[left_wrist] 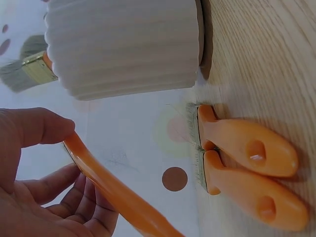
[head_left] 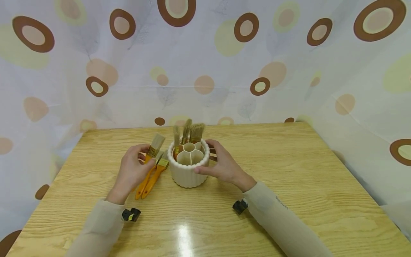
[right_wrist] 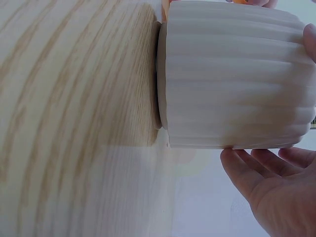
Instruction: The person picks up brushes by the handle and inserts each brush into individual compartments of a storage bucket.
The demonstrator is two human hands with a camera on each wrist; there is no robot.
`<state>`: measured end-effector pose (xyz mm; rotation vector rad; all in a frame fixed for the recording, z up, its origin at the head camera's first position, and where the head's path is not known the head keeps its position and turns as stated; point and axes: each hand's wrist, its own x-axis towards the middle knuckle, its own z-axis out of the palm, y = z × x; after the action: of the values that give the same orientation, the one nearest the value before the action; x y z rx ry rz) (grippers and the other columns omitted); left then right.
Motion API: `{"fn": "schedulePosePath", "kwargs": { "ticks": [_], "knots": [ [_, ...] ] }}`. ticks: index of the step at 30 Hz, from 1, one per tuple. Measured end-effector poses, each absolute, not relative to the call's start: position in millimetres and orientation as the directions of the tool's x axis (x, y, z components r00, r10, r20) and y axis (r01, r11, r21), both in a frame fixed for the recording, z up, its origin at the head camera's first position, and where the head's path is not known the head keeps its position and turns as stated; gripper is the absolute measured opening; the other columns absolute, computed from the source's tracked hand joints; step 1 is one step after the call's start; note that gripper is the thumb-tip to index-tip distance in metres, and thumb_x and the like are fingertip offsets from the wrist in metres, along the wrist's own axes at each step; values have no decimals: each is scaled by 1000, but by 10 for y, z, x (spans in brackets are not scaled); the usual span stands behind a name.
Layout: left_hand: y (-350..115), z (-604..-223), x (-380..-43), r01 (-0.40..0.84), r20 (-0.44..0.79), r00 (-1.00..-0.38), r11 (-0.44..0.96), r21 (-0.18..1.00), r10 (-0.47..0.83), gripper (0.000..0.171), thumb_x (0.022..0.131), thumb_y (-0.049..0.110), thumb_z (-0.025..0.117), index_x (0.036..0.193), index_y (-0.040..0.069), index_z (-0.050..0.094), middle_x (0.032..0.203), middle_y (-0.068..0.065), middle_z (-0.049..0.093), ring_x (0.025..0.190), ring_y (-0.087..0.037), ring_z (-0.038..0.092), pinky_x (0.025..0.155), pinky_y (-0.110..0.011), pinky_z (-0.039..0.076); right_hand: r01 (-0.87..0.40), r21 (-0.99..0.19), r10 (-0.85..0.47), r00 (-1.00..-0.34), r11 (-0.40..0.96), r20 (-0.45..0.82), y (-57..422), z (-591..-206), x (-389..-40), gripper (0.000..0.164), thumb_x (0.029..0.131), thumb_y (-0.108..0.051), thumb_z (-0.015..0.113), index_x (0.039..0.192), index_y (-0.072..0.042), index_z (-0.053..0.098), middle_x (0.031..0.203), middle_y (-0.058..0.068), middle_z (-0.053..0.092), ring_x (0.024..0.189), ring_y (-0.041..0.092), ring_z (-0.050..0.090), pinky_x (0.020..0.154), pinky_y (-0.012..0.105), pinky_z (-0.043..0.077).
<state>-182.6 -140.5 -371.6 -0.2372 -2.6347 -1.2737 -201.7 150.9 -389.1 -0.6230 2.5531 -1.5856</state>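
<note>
My left hand (head_left: 131, 170) pinches a flat paintbrush (head_left: 156, 144) between thumb and fingers, bristles pointing up. Its orange handle (left_wrist: 118, 195) slants down from the fingers in the left wrist view. The cream ribbed brush holder (head_left: 187, 175) stands upright on the table, just right of that brush. My right hand (head_left: 224, 163) holds the holder's right side, thumb at the near rim and fingers farther round. Several paintbrushes (head_left: 197, 132) stand bristles up in its back and left compartments; the front compartments show no brush.
Two orange-handled paintbrushes (left_wrist: 252, 145) lie side by side on the wooden table (head_left: 289, 171), left of the holder, bristles toward the back. A patterned curtain (head_left: 205, 64) hangs behind the table and at both sides.
</note>
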Motion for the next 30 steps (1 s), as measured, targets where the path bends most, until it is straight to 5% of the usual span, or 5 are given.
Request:
{"fn": "schedulePosePath", "kwargs": {
  "ticks": [30],
  "knots": [
    [-1268,-3629,-1713,339,406,-914,580,741,16,40,83,3,67,122,-2,57,108,-14,56,84,-23,52,72,-36,47,-325,-868,-384,-907,375,174,1508,-3873,-1999,100,70,-47,82,147,-19,27,143,-2,36,128,25,43,101,46,41]
  ]
}}
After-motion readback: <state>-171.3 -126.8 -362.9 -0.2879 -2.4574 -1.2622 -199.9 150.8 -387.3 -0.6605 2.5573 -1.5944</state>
